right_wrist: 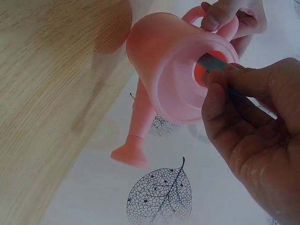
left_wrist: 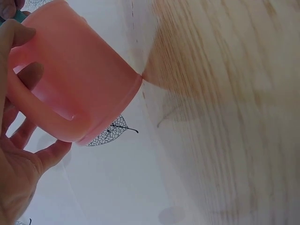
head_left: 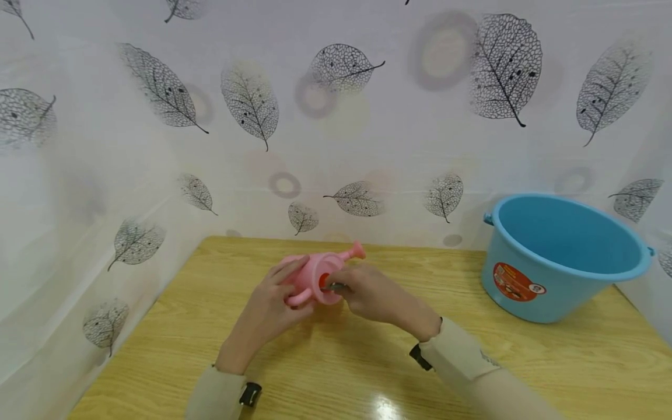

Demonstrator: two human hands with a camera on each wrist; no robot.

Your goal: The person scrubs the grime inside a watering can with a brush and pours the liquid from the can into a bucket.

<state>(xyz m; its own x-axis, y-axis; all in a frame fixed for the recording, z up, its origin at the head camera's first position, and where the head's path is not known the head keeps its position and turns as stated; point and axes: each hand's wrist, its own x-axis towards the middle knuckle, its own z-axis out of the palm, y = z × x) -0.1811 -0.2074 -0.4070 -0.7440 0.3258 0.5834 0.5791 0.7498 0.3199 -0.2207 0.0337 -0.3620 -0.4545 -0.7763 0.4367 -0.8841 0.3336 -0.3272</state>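
Note:
A pink watering can (head_left: 301,274) lies tilted on the tabletop, its open top turned toward me. My left hand (head_left: 270,306) grips the can by its handle side, with fingers on the body and around the handle (left_wrist: 42,108). The lower edge of the can touches the table in the left wrist view. Between the thumb and fingers of my right hand (head_left: 370,294) is a flat teal piece (right_wrist: 216,63). Its end reaches into the round opening, where the inside looks red-orange. The hidden end's shape I cannot tell. The spout (right_wrist: 131,152) points away to the right.
A large blue bucket (head_left: 559,233) with a red label stands at the right of the wooden table (head_left: 367,361). A white leaf-patterned sheet (head_left: 367,146) hangs behind the table and along its sides.

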